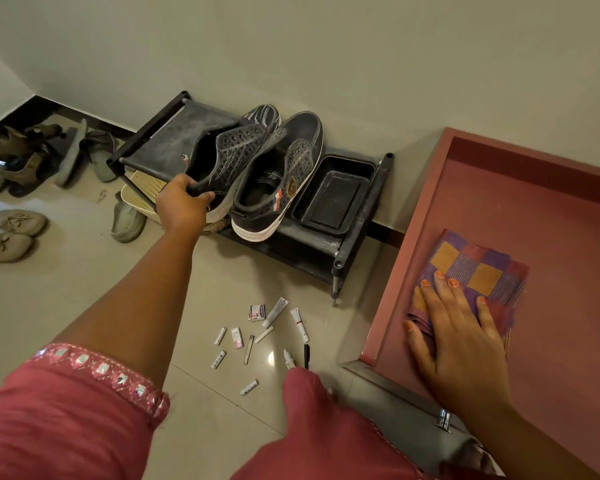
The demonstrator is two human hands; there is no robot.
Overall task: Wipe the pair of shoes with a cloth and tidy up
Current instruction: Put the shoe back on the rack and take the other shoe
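Note:
Two dusty black sneakers with white soles are on top of a low black shoe rack (pixel 350 247) against the wall. My left hand (pixel 182 206) grips the heel of the left sneaker (pixel 236 152), which is tilted with its heel lifted. The right sneaker (pixel 281 178) lies flat beside it, touching it. My right hand (pixel 458 337) lies flat, fingers spread, on a folded purple, red and orange checked cloth (pixel 478 268) inside an open maroon drawer (pixel 551 209) at the right.
An empty black tray (pixel 333 195) sits on the rack's right end. Several small tubes, boxes and pens (pixel 260 334) are scattered on the tiled floor in front. Beige shoes and sandals (pixel 18 223) lie at the left; a cream basket (pixel 142 192) is under the rack.

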